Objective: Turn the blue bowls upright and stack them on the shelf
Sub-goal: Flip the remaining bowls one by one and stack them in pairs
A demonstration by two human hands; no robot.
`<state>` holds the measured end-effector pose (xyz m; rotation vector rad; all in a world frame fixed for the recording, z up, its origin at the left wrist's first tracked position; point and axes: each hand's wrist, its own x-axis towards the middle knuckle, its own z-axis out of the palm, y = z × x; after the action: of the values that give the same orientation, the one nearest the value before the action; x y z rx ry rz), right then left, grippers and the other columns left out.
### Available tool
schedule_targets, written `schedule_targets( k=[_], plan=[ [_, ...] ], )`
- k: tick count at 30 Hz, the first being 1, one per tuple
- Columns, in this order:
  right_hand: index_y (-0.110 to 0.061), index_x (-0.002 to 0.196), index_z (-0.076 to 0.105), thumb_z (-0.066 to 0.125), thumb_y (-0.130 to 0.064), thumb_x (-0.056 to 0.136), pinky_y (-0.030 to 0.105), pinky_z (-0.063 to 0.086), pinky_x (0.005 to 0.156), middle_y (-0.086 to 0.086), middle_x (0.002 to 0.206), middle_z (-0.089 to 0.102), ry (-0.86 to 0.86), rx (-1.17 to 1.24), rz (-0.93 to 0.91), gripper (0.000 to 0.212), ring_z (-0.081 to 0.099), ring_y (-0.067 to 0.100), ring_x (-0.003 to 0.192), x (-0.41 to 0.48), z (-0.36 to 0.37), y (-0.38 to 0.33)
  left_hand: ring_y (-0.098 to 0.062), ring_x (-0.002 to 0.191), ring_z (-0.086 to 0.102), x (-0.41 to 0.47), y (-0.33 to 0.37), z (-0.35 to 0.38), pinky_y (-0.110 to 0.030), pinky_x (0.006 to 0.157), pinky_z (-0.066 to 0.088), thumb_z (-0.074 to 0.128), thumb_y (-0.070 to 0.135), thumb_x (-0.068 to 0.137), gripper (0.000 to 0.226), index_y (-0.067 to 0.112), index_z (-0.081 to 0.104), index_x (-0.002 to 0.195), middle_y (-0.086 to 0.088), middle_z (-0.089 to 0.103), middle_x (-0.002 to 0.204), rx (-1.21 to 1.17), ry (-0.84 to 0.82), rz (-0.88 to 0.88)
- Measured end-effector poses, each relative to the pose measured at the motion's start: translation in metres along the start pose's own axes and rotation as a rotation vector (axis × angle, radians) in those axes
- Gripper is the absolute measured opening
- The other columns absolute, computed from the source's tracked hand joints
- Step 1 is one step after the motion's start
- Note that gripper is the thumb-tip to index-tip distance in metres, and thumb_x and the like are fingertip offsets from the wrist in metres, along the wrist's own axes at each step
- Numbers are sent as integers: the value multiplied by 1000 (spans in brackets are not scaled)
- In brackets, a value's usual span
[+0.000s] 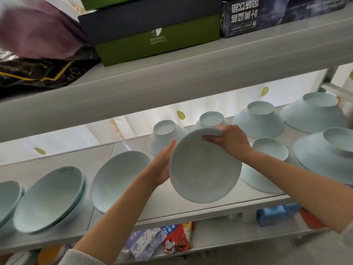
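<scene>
I hold a pale blue bowl (pixel 205 167) tilted on edge above the middle shelf (pixel 168 211), its hollow facing me. My left hand (pixel 162 165) presses its left rim. My right hand (pixel 229 139) grips the top rim, fingers inside. Upright blue bowls sit to the left: a single one (pixel 118 178), a stack of two (pixel 51 197), and another at the frame edge (pixel 7 199). Several upside-down blue bowls stand at the right and behind, among them a small one (pixel 166 136), a mid-sized one (pixel 258 119) and a large one (pixel 315 111).
The upper shelf (pixel 172 81) hangs low over the bowls and carries green and black boxes (pixel 158 39), a dark printed carton (pixel 267 16) and bags (pixel 38 44). Below the middle shelf lie snack packets (pixel 172 240) and a blue item (pixel 271 215).
</scene>
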<state>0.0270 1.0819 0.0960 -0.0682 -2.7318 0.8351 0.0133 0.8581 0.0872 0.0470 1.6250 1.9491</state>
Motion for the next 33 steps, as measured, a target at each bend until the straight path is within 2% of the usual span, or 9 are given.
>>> schedule_targets(
  k=[3, 5, 8, 17, 23, 26, 29, 31, 33],
  plan=[
    [-16, 73, 58, 65, -59, 74, 27, 36, 59, -1, 69, 57, -241, 94, 218, 44, 55, 20, 72, 13, 11, 3, -25, 112, 62, 9, 2, -7, -38, 87, 52, 29, 67, 90, 64, 21, 58, 124, -8, 66, 121, -100, 109, -133],
    [-15, 79, 58, 67, -58, 73, 28, 42, 63, -1, 71, 58, -325, 123, 305, 45, 58, 21, 73, 14, 24, 10, -26, 95, 65, 14, 1, -7, -37, 78, 53, 34, 62, 92, 58, 14, 61, 110, -10, 69, 104, -54, 242, -183],
    [-13, 84, 58, 69, -57, 73, 30, 48, 68, 3, 80, 62, -403, 102, 348, 47, 62, 23, 77, 12, 42, 19, -30, 87, 62, 24, -8, -9, -43, 87, 52, 39, 46, 98, 42, 8, 57, 102, -10, 65, 88, 60, 383, -198],
    [-10, 90, 63, 69, -57, 72, 33, 51, 74, 5, 84, 65, -485, 25, 383, 51, 64, 23, 81, 17, 62, 30, -24, 69, 55, 50, -20, -22, -30, 65, 48, 38, 22, 98, 29, 8, 55, 80, -13, 58, 84, 180, 365, -284],
    [-5, 94, 64, 69, -52, 76, 33, 51, 77, 10, 89, 66, -558, 131, 400, 51, 66, 28, 89, 19, 61, 38, -28, 71, 54, 77, -5, -28, -31, 65, 44, 49, 9, 84, 12, 8, 58, 76, -12, 55, 76, 777, 439, -113],
    [-7, 89, 59, 62, -60, 77, 31, 50, 72, 5, 81, 62, -577, 116, 417, 55, 62, 25, 82, 23, 58, 34, -31, 98, 61, 86, 8, -30, -36, 84, 49, 53, 11, 88, 19, 8, 61, 106, -13, 61, 108, 1112, 536, 144],
    [-8, 80, 56, 52, -66, 81, 29, 46, 65, 6, 76, 58, -561, 62, 396, 58, 59, 23, 75, 27, 54, 28, -31, 121, 50, 95, 16, -39, -40, 93, 45, 54, 14, 92, 54, 13, 34, 142, -7, 35, 146, 1437, 526, 250],
    [-11, 67, 47, 44, -66, 85, 27, 36, 55, 3, 65, 49, -537, 4, 370, 57, 50, 19, 63, 28, 52, 23, -30, 123, 49, 103, 18, -47, -40, 92, 46, 50, 13, 93, 58, 16, 27, 147, -5, 36, 149, 1511, 476, 168],
    [-13, 64, 42, 41, -66, 86, 29, 32, 55, 2, 62, 45, -501, -38, 351, 57, 44, 18, 59, 29, 51, 20, -31, 116, 54, 109, 16, -51, -39, 85, 46, 46, 12, 93, 45, 13, 41, 138, -9, 49, 136, 1585, 479, 145]
  ],
)
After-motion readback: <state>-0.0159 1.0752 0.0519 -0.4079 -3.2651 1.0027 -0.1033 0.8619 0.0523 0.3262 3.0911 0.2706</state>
